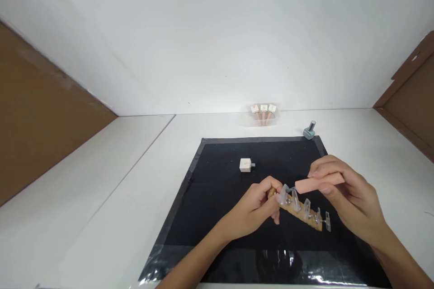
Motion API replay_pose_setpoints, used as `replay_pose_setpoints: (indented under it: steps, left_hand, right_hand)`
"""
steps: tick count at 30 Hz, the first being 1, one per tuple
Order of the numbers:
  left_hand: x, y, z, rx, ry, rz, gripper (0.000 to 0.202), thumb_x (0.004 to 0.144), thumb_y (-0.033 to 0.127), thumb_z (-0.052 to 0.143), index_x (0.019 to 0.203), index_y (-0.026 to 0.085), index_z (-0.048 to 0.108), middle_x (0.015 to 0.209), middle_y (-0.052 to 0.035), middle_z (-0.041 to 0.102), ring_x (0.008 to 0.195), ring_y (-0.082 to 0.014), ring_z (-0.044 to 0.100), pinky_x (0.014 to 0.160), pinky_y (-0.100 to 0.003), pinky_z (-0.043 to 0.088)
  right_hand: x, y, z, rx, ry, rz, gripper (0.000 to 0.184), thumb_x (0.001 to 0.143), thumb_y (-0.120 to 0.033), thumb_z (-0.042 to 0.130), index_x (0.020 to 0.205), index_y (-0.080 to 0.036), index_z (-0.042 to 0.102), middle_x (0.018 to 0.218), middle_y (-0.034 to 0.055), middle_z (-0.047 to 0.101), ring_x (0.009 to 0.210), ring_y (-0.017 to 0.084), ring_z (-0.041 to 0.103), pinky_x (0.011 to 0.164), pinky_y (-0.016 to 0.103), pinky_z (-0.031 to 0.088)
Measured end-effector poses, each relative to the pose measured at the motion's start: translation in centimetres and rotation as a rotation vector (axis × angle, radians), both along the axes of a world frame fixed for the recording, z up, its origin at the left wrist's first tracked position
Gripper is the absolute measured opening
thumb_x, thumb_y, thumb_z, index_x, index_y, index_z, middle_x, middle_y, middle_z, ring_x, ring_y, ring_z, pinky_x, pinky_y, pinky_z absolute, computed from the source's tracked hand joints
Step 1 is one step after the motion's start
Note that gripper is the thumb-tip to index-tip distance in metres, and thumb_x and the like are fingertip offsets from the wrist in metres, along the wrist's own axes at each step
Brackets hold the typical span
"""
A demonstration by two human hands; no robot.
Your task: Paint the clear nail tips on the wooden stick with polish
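My left hand is closed on the near-left end of a tan strip, which carries a row of several clear nail tips on small metal-looking stems. Between the fingers of my right hand is a nail polish brush with a long pink handle. Its dark bristle end points left and meets or nearly meets the nail tips by my left fingers; exact contact is hard to make out. A white square polish bottle lies on its side on the black mat, neck to the right, uncapped.
Behind the mat, a clear box holds three white square bottles with pink caps. A teal nail polish bottle with a silver cap stands at the mat's back right corner. Brown cardboard panels flank the white table.
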State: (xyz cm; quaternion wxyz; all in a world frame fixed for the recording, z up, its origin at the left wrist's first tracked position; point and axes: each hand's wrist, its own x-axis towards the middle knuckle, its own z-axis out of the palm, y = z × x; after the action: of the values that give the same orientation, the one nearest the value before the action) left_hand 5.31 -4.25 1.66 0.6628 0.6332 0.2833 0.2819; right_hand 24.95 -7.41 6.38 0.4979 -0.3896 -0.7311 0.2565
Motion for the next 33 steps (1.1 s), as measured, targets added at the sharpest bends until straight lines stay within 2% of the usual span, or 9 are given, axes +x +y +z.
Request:
replay_pose_setpoints:
  steps: [4, 9, 11, 15, 19, 23, 27, 31, 33]
  left_hand:
    - [-0.05, 0.03, -0.03, 0.023, 0.023, -0.017, 0.042, 0.087, 0.061, 0.043, 0.082, 0.019, 0.045, 0.053, 0.0066, 0.047, 0.048, -0.0095, 0.051, 0.051, -0.021, 0.037]
    - [-0.12, 0.04, -0.03, 0.099, 0.084, -0.026, 0.04, 0.089, 0.059, 0.04, 0.083, 0.02, 0.045, 0.053, 0.0061, 0.048, 0.047, -0.0096, 0.049, 0.048, -0.021, 0.032]
    - [-0.11, 0.04, 0.01, 0.134, 0.106, -0.033, 0.036, 0.091, 0.054, 0.04, 0.083, 0.02, 0.045, 0.053, 0.0061, 0.048, 0.048, -0.0097, 0.049, 0.049, -0.021, 0.032]
    - [-0.09, 0.04, 0.1, 0.176, 0.136, -0.036, 0.022, 0.092, 0.04, 0.041, 0.083, 0.02, 0.045, 0.054, 0.0056, 0.05, 0.049, -0.0094, 0.048, 0.05, -0.021, 0.032]
    - [-0.09, 0.0, 0.14, 0.192, 0.149, -0.048, 0.011, 0.091, 0.027, 0.043, 0.083, 0.019, 0.046, 0.056, 0.006, 0.051, 0.051, -0.0087, 0.05, 0.05, -0.019, 0.033]
    - [-0.13, -0.07, 0.04, 0.21, 0.159, -0.053, 0.008, 0.09, 0.022, 0.043, 0.082, 0.02, 0.046, 0.055, 0.0064, 0.051, 0.05, -0.0078, 0.048, 0.051, -0.019, 0.034]
    - [-0.16, -0.13, 0.02, 0.226, 0.154, -0.064, 0.009, 0.091, 0.024, 0.043, 0.084, 0.02, 0.046, 0.057, 0.0057, 0.052, 0.052, -0.0083, 0.049, 0.052, -0.019, 0.034]
    - [-0.27, -0.29, 0.22, 0.262, 0.188, -0.065, 0.009, 0.09, 0.024, 0.043, 0.083, 0.02, 0.047, 0.058, 0.0052, 0.052, 0.052, -0.0087, 0.047, 0.052, -0.02, 0.033]
    - [-0.32, -0.34, 0.32, 0.282, 0.194, -0.065, 0.008, 0.089, 0.023, 0.045, 0.083, 0.02, 0.048, 0.059, 0.0056, 0.051, 0.053, -0.0089, 0.046, 0.053, -0.02, 0.033]
  right_hand:
    - [-0.03, 0.04, -0.07, -0.023, -0.013, 0.059, 0.011, 0.096, -0.032, 0.049, 0.094, -0.025, 0.057, 0.082, 0.0014, 0.058, 0.077, 0.015, 0.057, 0.062, 0.023, 0.047]
    - [-0.03, 0.11, -0.14, -0.014, -0.015, 0.01, 0.011, 0.097, -0.031, 0.048, 0.094, -0.024, 0.057, 0.083, 0.0016, 0.058, 0.076, 0.015, 0.056, 0.061, 0.025, 0.045]
    - [0.0, 0.14, -0.12, -0.035, -0.039, 0.051, 0.012, 0.097, -0.031, 0.048, 0.093, -0.024, 0.057, 0.081, 0.0014, 0.058, 0.075, 0.015, 0.056, 0.061, 0.025, 0.045]
    - [0.08, 0.16, -0.12, -0.002, -0.042, -0.035, 0.011, 0.097, -0.026, 0.048, 0.09, -0.024, 0.057, 0.08, 0.0013, 0.057, 0.076, 0.015, 0.055, 0.064, 0.027, 0.045]
    - [0.09, 0.14, -0.14, -0.039, -0.068, 0.054, 0.014, 0.096, -0.029, 0.048, 0.087, -0.024, 0.057, 0.079, 0.0011, 0.058, 0.073, 0.016, 0.057, 0.061, 0.026, 0.046]
    - [0.0, 0.14, -0.22, -0.021, -0.061, -0.108, 0.013, 0.095, -0.026, 0.05, 0.085, -0.024, 0.057, 0.078, 0.0012, 0.058, 0.071, 0.016, 0.057, 0.062, 0.027, 0.046]
    - [-0.11, 0.13, -0.13, -0.042, -0.055, -0.018, 0.013, 0.095, -0.029, 0.05, 0.085, -0.024, 0.057, 0.075, 0.0015, 0.058, 0.069, 0.017, 0.058, 0.059, 0.028, 0.047]
    - [-0.27, 0.11, 0.08, -0.051, -0.034, -0.204, 0.015, 0.094, -0.029, 0.051, 0.082, -0.024, 0.057, 0.074, 0.0011, 0.059, 0.067, 0.017, 0.056, 0.059, 0.028, 0.045]
    - [-0.34, 0.11, 0.14, -0.052, -0.008, -0.142, 0.015, 0.095, -0.03, 0.05, 0.082, -0.024, 0.057, 0.074, 0.0008, 0.059, 0.066, 0.016, 0.056, 0.058, 0.027, 0.046]
